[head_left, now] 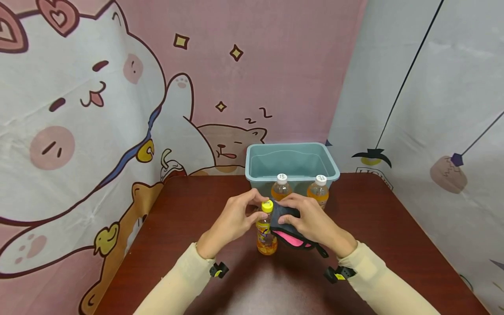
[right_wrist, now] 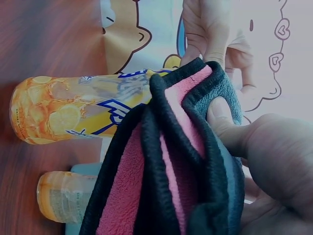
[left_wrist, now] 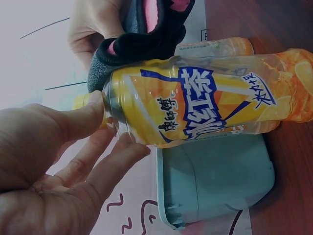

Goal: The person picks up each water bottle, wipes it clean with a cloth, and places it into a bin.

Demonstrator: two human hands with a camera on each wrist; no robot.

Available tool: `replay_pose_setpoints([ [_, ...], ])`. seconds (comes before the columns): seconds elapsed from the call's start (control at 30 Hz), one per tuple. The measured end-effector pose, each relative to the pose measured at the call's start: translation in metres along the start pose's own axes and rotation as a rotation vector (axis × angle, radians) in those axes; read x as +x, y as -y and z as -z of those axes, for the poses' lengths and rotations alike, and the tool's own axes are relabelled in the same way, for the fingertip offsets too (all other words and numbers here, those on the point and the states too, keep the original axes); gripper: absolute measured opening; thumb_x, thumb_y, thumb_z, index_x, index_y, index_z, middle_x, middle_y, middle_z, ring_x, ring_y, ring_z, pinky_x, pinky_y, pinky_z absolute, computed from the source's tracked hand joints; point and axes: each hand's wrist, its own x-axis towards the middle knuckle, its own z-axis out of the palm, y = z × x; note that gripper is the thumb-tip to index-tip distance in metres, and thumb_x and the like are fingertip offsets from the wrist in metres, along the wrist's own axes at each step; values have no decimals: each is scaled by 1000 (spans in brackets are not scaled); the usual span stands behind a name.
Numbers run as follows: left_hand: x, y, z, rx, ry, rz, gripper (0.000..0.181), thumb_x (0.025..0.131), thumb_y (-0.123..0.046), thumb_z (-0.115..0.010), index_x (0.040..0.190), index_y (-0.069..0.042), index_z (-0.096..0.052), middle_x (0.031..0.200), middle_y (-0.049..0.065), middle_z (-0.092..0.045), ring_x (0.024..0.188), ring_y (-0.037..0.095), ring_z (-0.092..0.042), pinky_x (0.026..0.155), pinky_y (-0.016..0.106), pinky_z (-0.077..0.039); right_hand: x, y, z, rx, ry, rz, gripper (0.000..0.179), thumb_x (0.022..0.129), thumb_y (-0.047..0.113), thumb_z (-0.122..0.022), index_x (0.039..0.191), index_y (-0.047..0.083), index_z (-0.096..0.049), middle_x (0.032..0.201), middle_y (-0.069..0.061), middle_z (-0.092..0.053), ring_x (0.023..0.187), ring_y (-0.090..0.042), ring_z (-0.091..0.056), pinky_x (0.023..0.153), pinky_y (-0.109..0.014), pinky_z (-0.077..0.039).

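While the left hand (head_left: 235, 215) pinches the yellow cap (head_left: 267, 206) between thumb and fingertips, the right hand (head_left: 311, 217) grips a folded grey-and-pink cloth (head_left: 290, 239), thumb on its outer layer, and holds it up against the neck of the tea bottle (head_left: 266, 239). That bottle stands upright just below the centre of the head frame; whether its base bears on the counter (head_left: 189, 227) I cannot tell.

If this is a wipe, as it seems, the pinch on the cap should stay firm but light, since so high a hold may let the base swing. Flattening the loose folds would put more cloth on the curve, and turning the bottle by its cap would bring round the far side without shifting the right hand. Strokes are best kept short: two white-capped bottles (head_left: 281, 187) stand near, in front of the blue bin (head_left: 291, 179), and a wide sweep could knock them.
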Motion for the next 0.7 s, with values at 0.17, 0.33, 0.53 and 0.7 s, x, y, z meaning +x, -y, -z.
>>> replay_pose_setpoints([
  [0.17, 0, 0, -1, -5, 0, 6, 35, 98, -9, -93, 125, -11, -72, 138, 6, -85, 116, 19, -85, 105, 35, -71, -3, -3, -2, -15, -5, -1, 45, 96, 20, -96, 135, 4, -84, 123, -7, -85, 94, -12, -76, 78, -25, -64],
  [0.33, 0, -1, -1, -7, 2, 14, 36, 98, -8, -93, 126, -11, -72, 139, 7, -85, 116, 20, -85, 105, 36, -71, -7, -5, -3, -15, -9, -7, 47, 93, 20, -98, 135, 3, -85, 123, -8, -86, 94, -12, -77, 78, -25, -65],
  [0.53, 0, -2, 0, -9, 0, 15, 35, 98, -8, -93, 126, -10, -72, 138, 7, -85, 116, 20, -84, 106, 37, -71, -11, -9, -5, -15, 2, -25, 43, 93, 21, -99, 131, 5, -86, 122, -6, -87, 95, -11, -76, 79, -24, -64],
  [0.7, -1, -1, 0, -12, 1, 15, 34, 98, -8, -92, 124, -10, -71, 141, 7, -85, 118, 21, -84, 105, 39, -71, -14, -17, -11, -7, 39, -35, 36, 96, 22, -97, 127, 6, -87, 119, -3, -87, 94, -7, -75, 79, -24, -64],
])
